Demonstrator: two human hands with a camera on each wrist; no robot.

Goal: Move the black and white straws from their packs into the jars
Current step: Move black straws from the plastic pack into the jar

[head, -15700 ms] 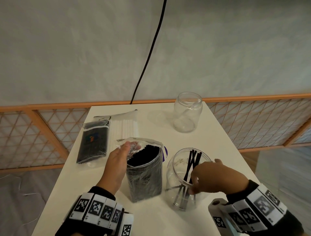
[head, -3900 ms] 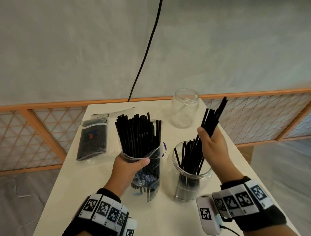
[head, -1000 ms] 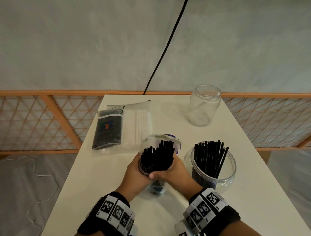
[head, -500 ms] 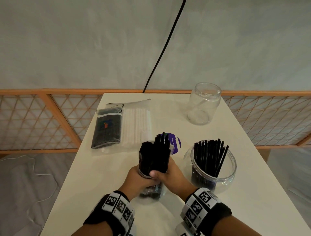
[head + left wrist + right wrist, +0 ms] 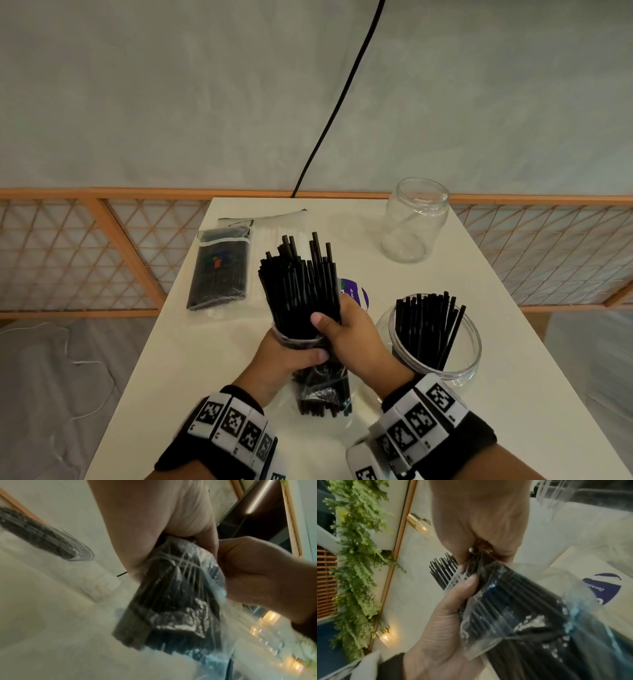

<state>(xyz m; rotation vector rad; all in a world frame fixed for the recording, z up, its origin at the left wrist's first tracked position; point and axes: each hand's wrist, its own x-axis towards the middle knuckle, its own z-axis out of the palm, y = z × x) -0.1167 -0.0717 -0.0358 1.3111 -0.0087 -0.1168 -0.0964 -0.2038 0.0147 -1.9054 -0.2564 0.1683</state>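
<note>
Midway through the black batch: black straws [image 5: 299,284] gripped by right hand [image 5: 356,337], pack [image 5: 322,387] clasped by left hand [image 5: 281,356]; next, presumably, bundle drawn free toward near jar [image 5: 469,346].

No wording is legible in any view. The purple round label [image 5: 356,294] lying on the table behind the held straws carries small white lettering, seen reversed and blurred in the right wrist view [image 5: 600,588], and it cannot be made out. The sealed pack of black straws [image 5: 219,270] at the far left bears a small multicoloured printed emblem with no readable characters, and the bands on both wrists [image 5: 236,425] show black-and-white square coded markers, with tiny marks beneath them too small to read.
</note>
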